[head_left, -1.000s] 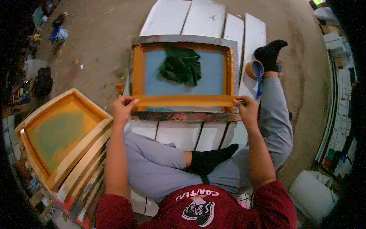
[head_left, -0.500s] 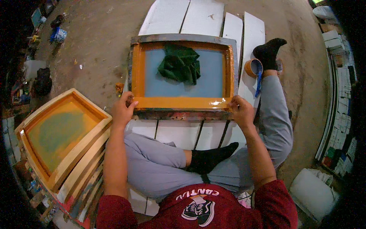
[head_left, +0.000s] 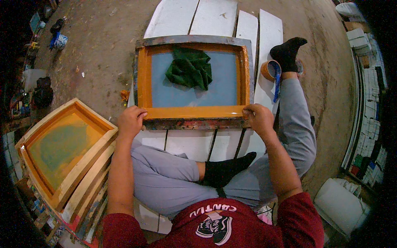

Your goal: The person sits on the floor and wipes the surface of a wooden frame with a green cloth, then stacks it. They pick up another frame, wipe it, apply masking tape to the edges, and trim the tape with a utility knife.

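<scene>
Before me lies a wooden screen-printing frame (head_left: 193, 39) with grey-blue mesh (head_left: 223, 91) and brown tape along its inner sides. A crumpled dark green cloth (head_left: 190, 68) rests on the mesh. Across the frame's near side stretches a strip of glossy brown packing tape (head_left: 190, 112). At its left end my left hand (head_left: 130, 121) is closed, thumb and fingers pinching the tape. The other end is pinched by my right hand (head_left: 260, 117) at the near right corner. Whether the strip's underside is stuck down everywhere, I cannot tell.
White boards (head_left: 215, 18) lie under the frame. A brown tape roll (head_left: 269, 70) with a blue piece hanging from it stands by my outstretched right foot (head_left: 288, 51). More wooden frames (head_left: 89, 165) are stacked at left. A whitish bundle (head_left: 341, 204) sits at right.
My left fingers have closed into a pinch at the tape's left end. The bright glare on the strip has shrunk as it lies smoother. The whole view has shifted slightly.
</scene>
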`<state>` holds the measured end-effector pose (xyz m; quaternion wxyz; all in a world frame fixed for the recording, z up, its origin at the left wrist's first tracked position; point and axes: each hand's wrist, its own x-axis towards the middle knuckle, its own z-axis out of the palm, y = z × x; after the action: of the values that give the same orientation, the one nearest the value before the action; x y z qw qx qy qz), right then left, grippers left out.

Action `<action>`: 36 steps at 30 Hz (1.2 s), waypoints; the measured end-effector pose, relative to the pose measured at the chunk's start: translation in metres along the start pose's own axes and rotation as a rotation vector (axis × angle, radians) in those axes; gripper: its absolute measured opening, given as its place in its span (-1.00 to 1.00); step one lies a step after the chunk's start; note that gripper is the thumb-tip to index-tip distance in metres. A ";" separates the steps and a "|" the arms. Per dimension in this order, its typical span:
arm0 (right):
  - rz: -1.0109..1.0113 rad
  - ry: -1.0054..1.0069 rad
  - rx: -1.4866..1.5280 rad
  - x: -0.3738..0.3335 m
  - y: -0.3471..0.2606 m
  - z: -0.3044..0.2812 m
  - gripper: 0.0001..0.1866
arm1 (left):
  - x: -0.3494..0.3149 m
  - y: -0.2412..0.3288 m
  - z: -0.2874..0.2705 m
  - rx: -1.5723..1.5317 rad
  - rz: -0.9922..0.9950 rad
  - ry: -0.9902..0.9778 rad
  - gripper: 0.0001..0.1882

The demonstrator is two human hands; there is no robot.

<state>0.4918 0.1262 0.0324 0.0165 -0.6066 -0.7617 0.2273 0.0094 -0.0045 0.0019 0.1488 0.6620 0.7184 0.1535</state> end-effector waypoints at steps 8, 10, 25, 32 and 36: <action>0.033 -0.171 -0.163 0.001 -0.005 -0.001 -0.79 | 0.006 0.020 -0.011 0.198 -0.014 -0.170 -0.90; 0.036 -0.191 -0.197 0.002 -0.010 0.000 -0.79 | 0.008 0.022 -0.014 0.260 -0.005 -0.207 -0.90; -0.127 -0.282 -0.442 0.013 -0.021 0.006 -0.86 | 0.021 0.034 -0.013 0.557 0.194 -0.385 -0.91; -0.133 -0.325 -0.499 0.018 -0.033 0.004 -0.87 | 0.023 0.036 -0.006 0.668 0.243 -0.427 -0.92; -0.190 -0.295 -0.547 0.019 -0.025 0.010 -0.85 | 0.025 0.045 -0.009 0.682 0.233 -0.449 -0.91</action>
<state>0.4605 0.1362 0.0278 -0.2366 -0.4754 -0.8418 0.0969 0.0442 0.0237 0.0287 0.0556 0.7672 0.5981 -0.2250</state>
